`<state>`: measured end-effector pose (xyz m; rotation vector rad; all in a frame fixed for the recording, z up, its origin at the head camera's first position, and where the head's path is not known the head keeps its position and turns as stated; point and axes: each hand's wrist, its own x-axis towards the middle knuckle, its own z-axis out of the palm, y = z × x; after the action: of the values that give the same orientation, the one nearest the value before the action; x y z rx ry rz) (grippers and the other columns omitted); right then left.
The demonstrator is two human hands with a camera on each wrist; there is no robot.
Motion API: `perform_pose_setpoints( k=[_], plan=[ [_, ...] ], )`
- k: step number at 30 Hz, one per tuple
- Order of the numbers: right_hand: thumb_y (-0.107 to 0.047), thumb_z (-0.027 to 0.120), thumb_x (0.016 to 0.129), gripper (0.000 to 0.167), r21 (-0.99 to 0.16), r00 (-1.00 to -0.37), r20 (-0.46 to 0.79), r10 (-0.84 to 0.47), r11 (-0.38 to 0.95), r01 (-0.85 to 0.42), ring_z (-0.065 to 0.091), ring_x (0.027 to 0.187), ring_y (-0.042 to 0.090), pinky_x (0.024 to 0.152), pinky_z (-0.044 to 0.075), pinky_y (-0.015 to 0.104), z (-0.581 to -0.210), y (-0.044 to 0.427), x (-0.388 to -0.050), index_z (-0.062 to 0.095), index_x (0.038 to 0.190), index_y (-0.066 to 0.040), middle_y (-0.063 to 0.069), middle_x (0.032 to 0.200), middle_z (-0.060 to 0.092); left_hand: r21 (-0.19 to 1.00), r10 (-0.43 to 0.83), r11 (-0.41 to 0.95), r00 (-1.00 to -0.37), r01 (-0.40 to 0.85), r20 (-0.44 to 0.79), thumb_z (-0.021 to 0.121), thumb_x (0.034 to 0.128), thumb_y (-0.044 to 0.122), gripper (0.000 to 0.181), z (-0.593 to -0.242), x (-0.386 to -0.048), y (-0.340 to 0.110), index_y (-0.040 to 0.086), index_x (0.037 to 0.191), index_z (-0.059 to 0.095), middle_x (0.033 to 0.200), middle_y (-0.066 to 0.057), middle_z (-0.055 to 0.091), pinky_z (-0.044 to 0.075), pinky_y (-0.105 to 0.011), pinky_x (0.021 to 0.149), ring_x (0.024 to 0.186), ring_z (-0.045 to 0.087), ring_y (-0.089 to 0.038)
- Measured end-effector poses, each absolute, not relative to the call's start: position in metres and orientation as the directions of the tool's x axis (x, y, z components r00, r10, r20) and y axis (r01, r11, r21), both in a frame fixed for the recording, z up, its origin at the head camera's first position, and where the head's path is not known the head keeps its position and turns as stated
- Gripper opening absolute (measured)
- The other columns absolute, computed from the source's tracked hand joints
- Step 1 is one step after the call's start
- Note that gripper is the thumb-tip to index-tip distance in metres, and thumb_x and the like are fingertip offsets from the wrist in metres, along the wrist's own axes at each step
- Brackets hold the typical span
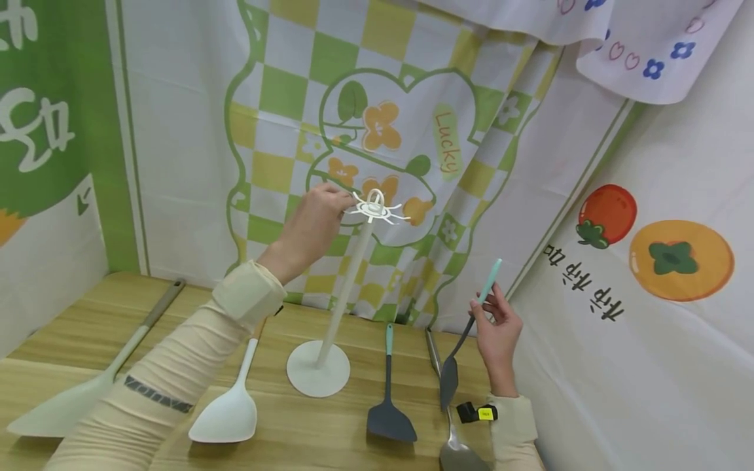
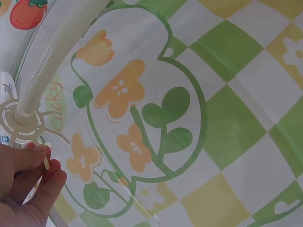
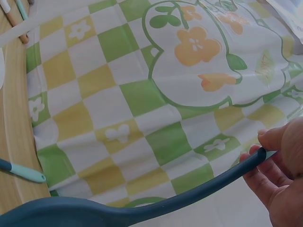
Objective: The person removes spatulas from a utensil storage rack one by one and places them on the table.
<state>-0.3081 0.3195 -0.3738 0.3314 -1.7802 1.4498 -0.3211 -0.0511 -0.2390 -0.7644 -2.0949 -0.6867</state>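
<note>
A white utensil stand rises from a round base, with a ring of curved hooks at its top. My left hand pinches one of those hooks between thumb and fingers, also visible in the left wrist view, where the hand is at lower left. By its mint handle my right hand holds a kitchen utensil with a dark grey head pointing down; seen edge-on, its exact kind is unclear. The right wrist view shows its dark shaft beside the fingers.
On the wooden table lie a dark turner with mint handle, a white turner, a large pale turner and a metal utensil. A checked curtain hangs behind.
</note>
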Motion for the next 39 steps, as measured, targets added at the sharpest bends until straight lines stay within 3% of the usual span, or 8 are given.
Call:
perform_pose_setpoints(
  k=[8,17,28,32,39],
  plan=[
    [0.013,0.069,0.089,0.056,-0.728,-0.660,0.685,0.307,0.322,-0.606,0.069,0.080,0.005,0.068,0.062,0.018,-0.376,0.331,-0.307,0.055,0.142,0.001,-0.006,0.099,0.073,0.200,0.287,0.677,-0.505,0.708,0.814,0.065,0.0909,-0.014,0.021,-0.240,-0.320,-0.051,-0.004,0.107,0.076,0.104,-0.018,0.076,0.061,-0.039,0.092,0.102,0.069,-0.032],
    [0.014,0.068,0.089,0.056,-0.749,-0.668,0.662,0.339,0.334,-0.573,0.067,0.081,0.008,0.069,0.062,0.018,-0.379,0.340,-0.306,0.056,0.141,-0.001,-0.008,0.098,0.071,0.180,0.291,0.688,-0.495,0.703,0.819,0.064,0.0929,-0.012,0.020,-0.241,-0.320,-0.051,-0.005,0.107,0.076,0.106,-0.018,0.076,0.061,-0.038,0.093,0.103,0.068,-0.033],
    [0.015,0.067,0.088,0.052,-0.737,-0.662,0.674,0.328,0.362,-0.571,0.068,0.078,0.005,0.068,0.061,0.014,-0.367,0.343,-0.290,0.055,0.138,0.009,-0.015,0.094,0.071,0.177,0.281,0.689,-0.484,0.703,0.829,0.065,0.0922,-0.012,0.020,-0.242,-0.321,-0.051,-0.004,0.106,0.076,0.105,-0.017,0.076,0.062,-0.037,0.092,0.103,0.069,-0.033],
    [0.016,0.068,0.088,0.052,-0.727,-0.659,0.683,0.316,0.381,-0.571,0.068,0.075,0.004,0.066,0.059,0.011,-0.370,0.348,-0.293,0.056,0.137,0.008,-0.014,0.093,0.072,0.174,0.277,0.691,-0.480,0.701,0.832,0.065,0.0914,-0.013,0.020,-0.242,-0.321,-0.051,-0.003,0.105,0.076,0.104,-0.017,0.076,0.062,-0.036,0.091,0.101,0.069,-0.032],
    [0.010,0.071,0.089,0.053,-0.731,-0.680,0.660,0.319,0.485,-0.481,0.065,0.075,-0.001,0.066,0.058,0.010,-0.390,0.366,-0.302,0.060,0.139,-0.004,-0.015,0.095,0.069,0.189,0.277,0.693,-0.499,0.696,0.821,0.066,0.0920,-0.011,0.021,-0.242,-0.320,-0.051,-0.002,0.106,0.077,0.105,-0.017,0.077,0.062,-0.035,0.091,0.100,0.069,-0.031]
  ],
)
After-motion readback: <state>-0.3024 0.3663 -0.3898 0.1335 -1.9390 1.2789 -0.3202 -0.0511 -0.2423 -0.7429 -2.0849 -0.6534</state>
